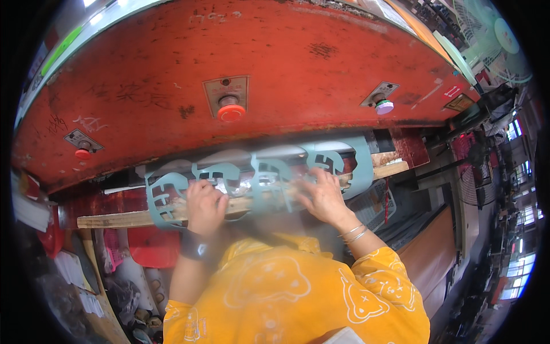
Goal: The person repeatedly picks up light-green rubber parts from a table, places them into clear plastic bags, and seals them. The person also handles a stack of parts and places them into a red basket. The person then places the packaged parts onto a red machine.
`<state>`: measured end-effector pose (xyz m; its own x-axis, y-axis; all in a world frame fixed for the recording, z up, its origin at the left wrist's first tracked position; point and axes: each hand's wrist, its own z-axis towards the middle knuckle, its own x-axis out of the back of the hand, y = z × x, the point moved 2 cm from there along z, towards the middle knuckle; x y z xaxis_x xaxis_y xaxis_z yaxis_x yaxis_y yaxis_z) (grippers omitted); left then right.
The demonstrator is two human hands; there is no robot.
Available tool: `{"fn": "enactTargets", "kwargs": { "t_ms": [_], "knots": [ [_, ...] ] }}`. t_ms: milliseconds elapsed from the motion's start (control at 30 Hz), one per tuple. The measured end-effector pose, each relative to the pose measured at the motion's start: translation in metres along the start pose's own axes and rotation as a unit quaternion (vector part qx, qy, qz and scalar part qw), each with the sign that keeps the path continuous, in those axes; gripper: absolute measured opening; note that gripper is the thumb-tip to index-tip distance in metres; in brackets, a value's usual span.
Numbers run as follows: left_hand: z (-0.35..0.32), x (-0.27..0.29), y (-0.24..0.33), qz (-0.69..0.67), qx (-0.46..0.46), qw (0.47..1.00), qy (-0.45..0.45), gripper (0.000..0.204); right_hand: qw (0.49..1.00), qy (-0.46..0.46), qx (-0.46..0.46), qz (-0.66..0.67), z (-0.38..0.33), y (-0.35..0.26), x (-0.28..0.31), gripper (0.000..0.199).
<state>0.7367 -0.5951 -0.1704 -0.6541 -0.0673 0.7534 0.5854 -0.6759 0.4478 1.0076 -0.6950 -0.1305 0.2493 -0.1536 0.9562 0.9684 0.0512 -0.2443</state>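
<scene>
A light blue sheet [362, 166] full of repeated cut-outs lies across the wooden board [120, 219], its near side draped over the board's front edge. My left hand [206, 207] rests on the left half of the sheet, fingers bent and the thumb apart from them. On the right half, my right hand [324, 198] touches the sheet with its fingers spread; the fingertips are a little blurred. Neither hand shows anything enclosed in it. The sheet's far side runs in beneath the red machine body, where part of it is hidden.
The red machine front [309, 74] rises just beyond my hands. It carries a large red push button [231, 110], a smaller red button [83, 153] and a whitish button [384, 106]. A grey basket [369, 206] is below the board at right, a red stool seat [153, 246] at left.
</scene>
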Motion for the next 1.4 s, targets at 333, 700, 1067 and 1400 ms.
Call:
{"fn": "enactTargets", "kwargs": {
  "t_ms": [333,700,1067,1400],
  "knots": [
    [-0.011,-0.005,0.007,0.028,0.023,0.999,0.012,0.012,0.998,0.039,0.017,-0.038,-0.014,-0.007,-0.006,0.039],
    [-0.076,0.007,0.044,0.0,0.02,0.998,-0.061,0.016,0.983,0.003,-0.089,0.158,-0.001,0.014,0.035,0.052],
    [-0.07,0.024,0.051,0.085,0.104,0.985,-0.107,0.06,0.99,0.041,-0.119,0.061,-0.018,-0.046,-0.025,0.071],
    [-0.096,0.019,0.057,0.093,0.097,0.986,-0.1,0.058,0.75,0.073,-0.103,0.649,-0.061,0.028,-0.001,0.076]
  ]
}}
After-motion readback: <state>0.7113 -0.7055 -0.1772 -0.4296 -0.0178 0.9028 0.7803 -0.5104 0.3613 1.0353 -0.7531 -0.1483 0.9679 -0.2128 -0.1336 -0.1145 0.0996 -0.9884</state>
